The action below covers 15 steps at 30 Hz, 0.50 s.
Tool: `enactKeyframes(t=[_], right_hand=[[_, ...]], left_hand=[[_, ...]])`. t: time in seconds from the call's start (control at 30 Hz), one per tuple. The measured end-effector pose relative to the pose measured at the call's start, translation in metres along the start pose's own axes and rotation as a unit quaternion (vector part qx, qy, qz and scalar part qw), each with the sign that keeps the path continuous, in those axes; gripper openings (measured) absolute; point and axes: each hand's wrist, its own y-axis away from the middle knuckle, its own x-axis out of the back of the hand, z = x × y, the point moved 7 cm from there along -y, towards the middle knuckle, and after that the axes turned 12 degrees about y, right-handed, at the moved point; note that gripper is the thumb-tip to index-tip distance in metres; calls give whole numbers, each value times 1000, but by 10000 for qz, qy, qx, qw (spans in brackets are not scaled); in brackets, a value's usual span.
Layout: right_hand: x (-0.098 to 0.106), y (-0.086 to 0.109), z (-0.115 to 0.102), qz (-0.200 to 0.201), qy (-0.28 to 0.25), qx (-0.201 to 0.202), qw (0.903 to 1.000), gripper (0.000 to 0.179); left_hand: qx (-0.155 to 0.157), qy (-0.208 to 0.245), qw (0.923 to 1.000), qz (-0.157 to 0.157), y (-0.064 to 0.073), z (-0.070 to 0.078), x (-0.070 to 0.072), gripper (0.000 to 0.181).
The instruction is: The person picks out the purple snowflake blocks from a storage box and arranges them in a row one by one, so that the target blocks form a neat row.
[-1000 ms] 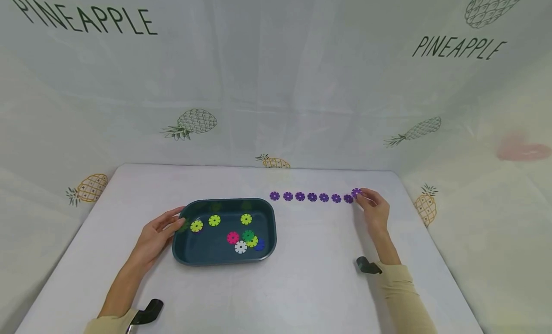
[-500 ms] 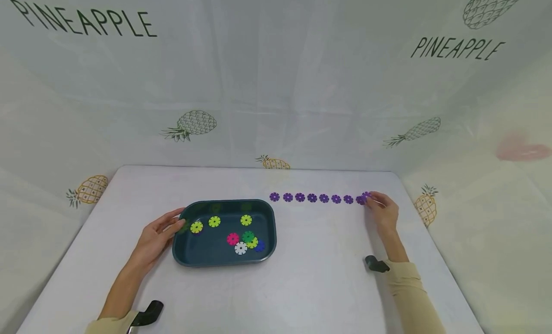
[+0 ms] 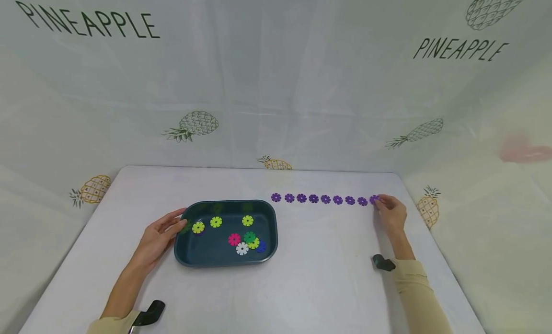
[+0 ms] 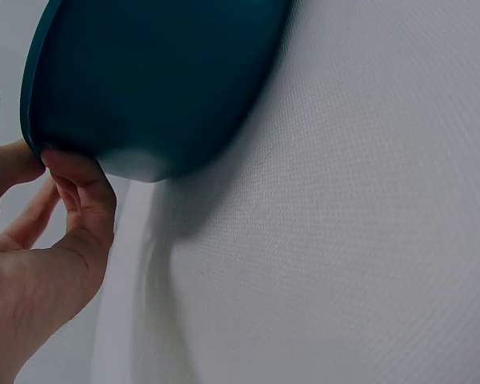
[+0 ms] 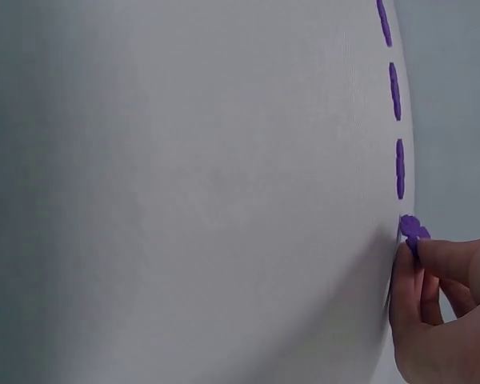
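In the head view my left hand grips the left rim of a dark teal tray. The left wrist view shows the thumb and fingers pinching that tray's edge. My right hand pinches a purple flower-shaped disc at the right end of a row of matching purple discs. From the right wrist view, thumb and fingertips hold the purple disc tilted, close to the table; whether more than one is held, I cannot tell.
Inside the tray lie several yellow discs, plus a pink disc, a white disc, a green disc and a blue disc. A pineapple-print curtain hangs around the white table.
My right hand has moved right along the row, leaving another purple disc lying at its end, and now holds a purple disc past it. The left hand and tray have stayed put.
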Motion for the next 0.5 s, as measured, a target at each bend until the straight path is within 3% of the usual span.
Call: enactKeyframes(t=[0.3, 0.5], right_hand=[[-1, -4, -4, -141, 740, 278, 9968, 27], [-4, 1, -7, -154, 714, 209, 9971, 30]], left_hand=[[-37, -56, 10000, 32, 1, 0, 1, 69], [2, -70, 10000, 49, 1, 1, 0, 70]])
